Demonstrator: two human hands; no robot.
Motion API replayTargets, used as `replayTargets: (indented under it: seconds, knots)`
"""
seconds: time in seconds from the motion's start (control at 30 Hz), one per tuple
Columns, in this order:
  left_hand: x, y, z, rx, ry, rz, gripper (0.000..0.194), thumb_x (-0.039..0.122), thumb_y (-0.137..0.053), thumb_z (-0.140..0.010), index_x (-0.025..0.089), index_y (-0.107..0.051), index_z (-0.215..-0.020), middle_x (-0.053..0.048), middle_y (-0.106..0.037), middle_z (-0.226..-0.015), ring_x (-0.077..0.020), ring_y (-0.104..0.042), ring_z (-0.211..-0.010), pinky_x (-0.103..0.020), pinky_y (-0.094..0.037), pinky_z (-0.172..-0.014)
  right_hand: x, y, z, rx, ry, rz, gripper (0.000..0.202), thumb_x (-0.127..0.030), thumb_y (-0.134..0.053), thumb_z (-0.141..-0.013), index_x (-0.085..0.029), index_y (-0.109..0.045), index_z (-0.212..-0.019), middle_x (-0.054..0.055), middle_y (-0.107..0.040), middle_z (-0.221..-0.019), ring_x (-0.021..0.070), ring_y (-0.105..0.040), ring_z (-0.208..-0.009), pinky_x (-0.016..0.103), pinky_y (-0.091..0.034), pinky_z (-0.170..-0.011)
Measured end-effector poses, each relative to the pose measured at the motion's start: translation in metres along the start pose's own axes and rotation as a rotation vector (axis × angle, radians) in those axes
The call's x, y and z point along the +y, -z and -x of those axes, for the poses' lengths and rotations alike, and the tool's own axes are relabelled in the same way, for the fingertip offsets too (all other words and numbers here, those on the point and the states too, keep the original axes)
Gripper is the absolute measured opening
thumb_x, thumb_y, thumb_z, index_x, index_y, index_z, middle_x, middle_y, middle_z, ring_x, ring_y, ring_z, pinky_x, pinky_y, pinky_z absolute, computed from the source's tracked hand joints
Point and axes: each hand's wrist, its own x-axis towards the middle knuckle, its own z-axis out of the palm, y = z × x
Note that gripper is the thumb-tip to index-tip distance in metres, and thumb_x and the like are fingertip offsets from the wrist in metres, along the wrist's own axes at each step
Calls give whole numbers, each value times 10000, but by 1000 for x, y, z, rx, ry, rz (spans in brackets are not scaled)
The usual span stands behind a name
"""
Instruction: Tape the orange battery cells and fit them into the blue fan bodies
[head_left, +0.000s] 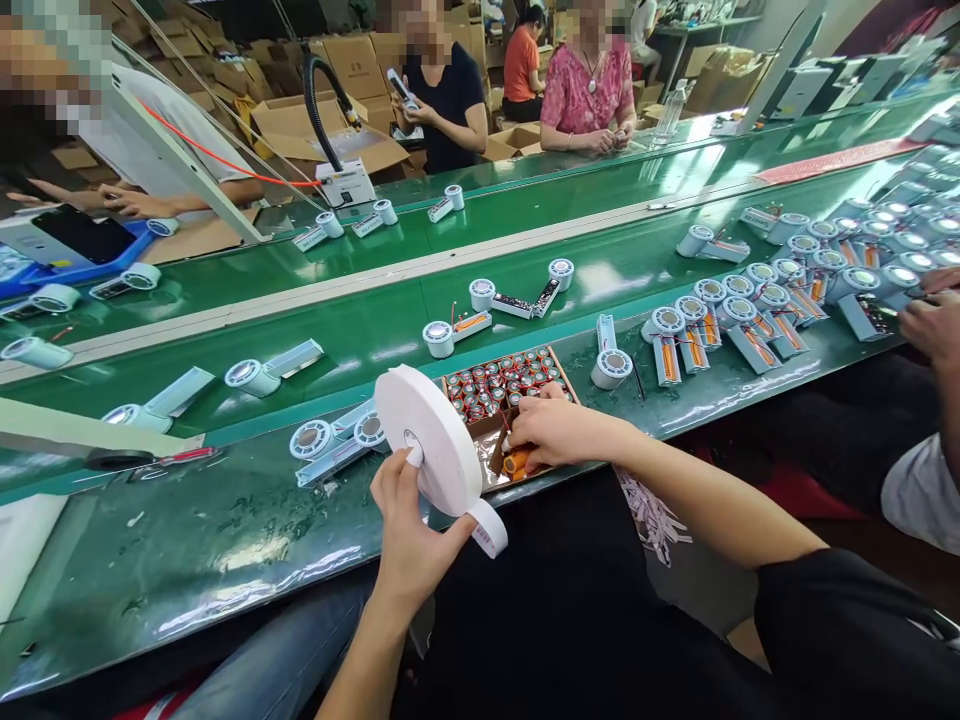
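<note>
My left hand (416, 535) grips a large roll of white tape (442, 440), standing on edge, with fingers at its core and thumb near the loose strip (489, 530). Further right, my right hand (551, 430) reaches into a cardboard box (566, 375) with its fingers curled around an orange battery (516, 461); part of the grip is hidden. Packed upright in the box's far part are several cylindrical batteries (487, 385) with red wires. Left of the roll lie white round-headed device housings (330, 445), partly covered by it.
A green conveyor (375, 300) runs across, bearing scattered housings. Many housings with orange batteries (694, 335) crowd the right side, near a co-worker's hand (934, 320). Red-handled scissors (187, 457) and black tape (120, 459) lie left. Other people sit across the line.
</note>
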Motion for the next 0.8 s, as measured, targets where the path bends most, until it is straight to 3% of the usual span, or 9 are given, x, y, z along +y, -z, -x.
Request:
replayTargets:
  seconds: [0.1,0.17,0.27,0.33,0.43,0.57,0.7,0.8]
  knots:
    - [3,1,-1,29,-51,-26,906,374,-785,-769,328,-335,-1554,-132,-417,-1472,-373,-381,-1412,-585,-477,-1126,7,4,9,187,45,-203,148,-351,-765,-931,-246,-775,-1033,31,-775,-980,245,-606,-1029,411,-372,-943]
    - [7,3,0,67,-123,-67,913,379,-791,-762,311,-335,-1549,-138,-441,-1446,-388,-394,-1390,-610,-441,-1149,7,5,17,519,18,-450,165,-366,-723,-953,-248,-742,-1066,37,-768,-1031,234,-656,-1016,435,-450,-976]
    - [12,9,-1,100,-269,-163,845,389,-805,-769,286,-387,-1495,-142,-508,-1362,-411,-402,-1366,-619,-414,-1149,-7,4,24,1163,-33,-841,256,-332,-742,-920,-302,-647,-1156,17,-742,-1139,239,-709,-1100,464,-574,-977]
    - [16,16,-2,93,-344,-229,768,394,-812,-784,272,-436,-1443,-144,-550,-1308,-423,-405,-1354,-617,-408,-1133,-23,5,24,1378,-29,-942,283,-286,-783,-883,-325,-623,-1114,-1,-740,-1178,253,-710,-1172,492,-612,-990]
    - [20,25,-5,56,-417,-306,670,349,-820,-795,274,-507,-1382,-132,-603,-1258,-424,-418,-1339,-591,-417,-1109,-45,9,20,1381,-26,-831,193,-189,-761,-900,-313,-677,-1023,2,-754,-1236,264,-709,-1210,508,-616,-1034]
    - [20,30,-6,-9,-477,-362,583,293,-823,-805,285,-580,-1335,-110,-649,-1238,-418,-438,-1339,-555,-439,-1088,-59,6,18,1238,20,-628,305,-128,-695,-937,-309,-745,-1177,13,-728,-1343,263,-698,-1250,490,-591,-1101]
    - [16,32,-2,-43,-478,-400,541,308,-812,-821,307,-618,-1326,-93,-674,-1273,-411,-466,-1337,-564,-439,-1085,-60,-4,31,1061,-43,-777,349,-193,-692,-965,-298,-718,-1297,21,-679,-1428,269,-653,-1323,482,-568,-1143]
    - [14,41,-3,-93,-468,-430,521,294,-791,-835,332,-642,-1333,-70,-682,-1312,-406,-477,-1338,-580,-426,-1099,-49,5,45,932,-143,-955,451,-257,-779,-930,-290,-681,-1369,31,-709,-1382,265,-689,-1271,468,-578,-1134]
